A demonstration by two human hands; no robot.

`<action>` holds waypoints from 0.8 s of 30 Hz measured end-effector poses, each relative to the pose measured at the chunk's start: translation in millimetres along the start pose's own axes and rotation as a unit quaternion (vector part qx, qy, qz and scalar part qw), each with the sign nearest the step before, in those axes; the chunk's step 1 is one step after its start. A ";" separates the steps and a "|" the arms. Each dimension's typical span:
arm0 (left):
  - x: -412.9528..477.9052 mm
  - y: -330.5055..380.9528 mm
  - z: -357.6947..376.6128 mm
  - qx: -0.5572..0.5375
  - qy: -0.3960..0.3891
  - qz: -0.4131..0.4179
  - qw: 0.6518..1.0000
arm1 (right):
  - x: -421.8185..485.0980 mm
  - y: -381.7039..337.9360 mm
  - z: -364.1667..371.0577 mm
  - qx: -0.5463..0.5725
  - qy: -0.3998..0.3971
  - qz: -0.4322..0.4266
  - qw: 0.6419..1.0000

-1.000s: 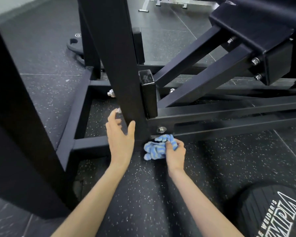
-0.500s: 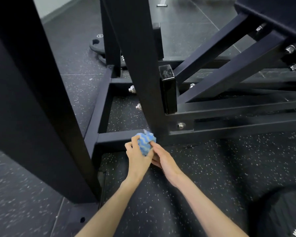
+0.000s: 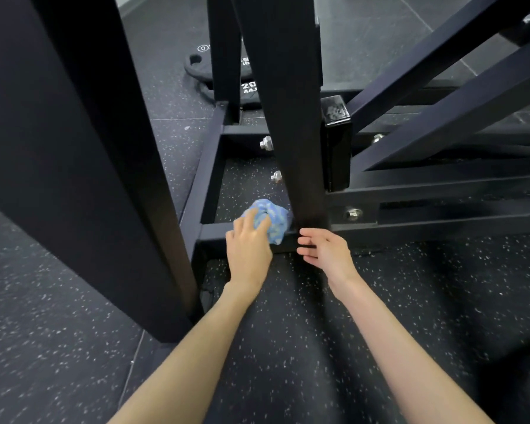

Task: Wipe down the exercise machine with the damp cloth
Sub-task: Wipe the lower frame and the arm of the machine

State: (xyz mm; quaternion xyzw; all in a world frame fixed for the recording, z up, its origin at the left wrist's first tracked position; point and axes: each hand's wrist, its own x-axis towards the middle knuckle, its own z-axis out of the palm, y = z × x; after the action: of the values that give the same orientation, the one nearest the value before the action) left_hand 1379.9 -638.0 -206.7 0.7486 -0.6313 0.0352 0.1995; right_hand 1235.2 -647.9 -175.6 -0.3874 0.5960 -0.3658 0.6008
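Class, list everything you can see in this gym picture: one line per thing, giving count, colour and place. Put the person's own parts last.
exercise machine frame: one, black, fills the middle and right.
cloth: one, blue and white, bunched on the low crossbar beside the upright post.
bolts: four visible, silver, on the frame's lower bars.
weight plates: at least two, black, on the floor behind the frame.
floor: black rubber, white-speckled.
left hand: one, grips the cloth.
right hand: one, fingers relaxed, at the crossbar.
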 end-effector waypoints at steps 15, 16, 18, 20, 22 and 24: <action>-30.0 36.8 16.1 -0.161 0.064 -0.001 0.985 | -9.0 8.0 -24.7 0.015 0.032 0.016 0.999; -35.4 33.7 17.4 -0.188 0.076 -0.026 0.979 | -9.1 8.3 -24.8 0.014 0.033 0.016 0.999; -34.5 25.1 17.4 -0.243 0.127 -0.141 0.951 | -9.0 9.4 -26.7 0.012 0.036 0.015 0.999; -22.4 19.0 14.4 -0.286 0.190 -0.264 0.901 | -10.3 11.7 -29.3 0.009 0.038 0.019 0.999; -8.2 18.2 11.4 -0.309 0.252 -0.339 0.852 | -10.6 14.7 -32.4 0.006 0.040 0.025 0.999; 0.7 19.9 6.6 -0.326 0.284 -0.408 0.804 | -11.5 17.6 -36.8 0.009 0.040 0.031 0.999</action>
State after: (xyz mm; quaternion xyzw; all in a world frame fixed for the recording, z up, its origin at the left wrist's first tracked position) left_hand 1359.6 -643.3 -207.5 0.7846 -0.1575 -0.0459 0.5979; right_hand 1197.7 -631.0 -186.1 -0.3481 0.6282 -0.3678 0.5907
